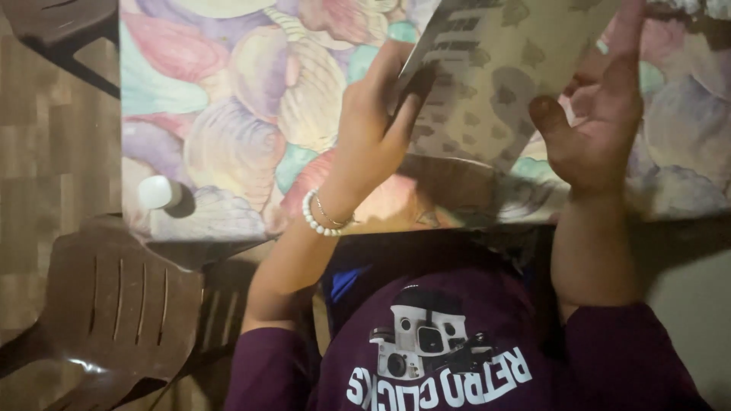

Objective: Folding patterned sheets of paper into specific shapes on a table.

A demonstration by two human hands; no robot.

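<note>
Left hand (pixel 377 114) pinches the patterned sheet (pixel 495 76) at its nine o'clock edge; right hand (pixel 598 122) spread flat—best press evenly.

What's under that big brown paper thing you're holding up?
Under the brown patterned sheet lies the table with its pastel seashell cloth. Whatever sits directly beneath the sheet is covered.

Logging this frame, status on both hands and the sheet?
Left hand grips the grey patterned paper sheet by its left edge. Right hand open, flat against the sheet. White round cap on shell-print tablecloth, apart.
</note>
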